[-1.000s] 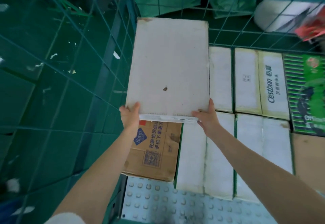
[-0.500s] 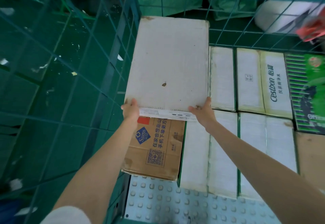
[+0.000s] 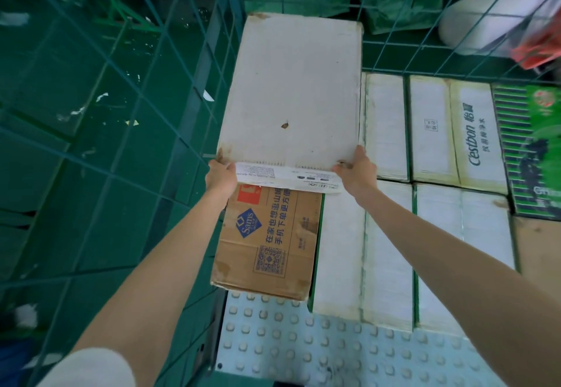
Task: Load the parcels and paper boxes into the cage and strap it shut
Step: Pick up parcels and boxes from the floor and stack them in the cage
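A large white cardboard box [image 3: 291,95] with a shipping label on its near edge lies in the cage's back left corner, on top of other boxes. My left hand [image 3: 220,175] grips its near left corner and my right hand [image 3: 355,171] grips its near right corner. Under its near edge sits a brown Sam's Club box [image 3: 267,244]. To the right, white boxes [image 3: 388,253] fill the cage floor in rows, one printed Cestbon [image 3: 472,131]. The green wire cage wall [image 3: 127,89] runs along the left.
A green printed box [image 3: 534,155] and a brown box [image 3: 537,250] lie at the far right. A studded grey cage floor plate [image 3: 303,344] shows at the front. Beyond the back mesh are green sacks [image 3: 403,7] and a white sack [image 3: 485,25].
The white box has slid a little farther toward the back of the cage, with both hands still gripping its near corners. More of the brown box below shows.
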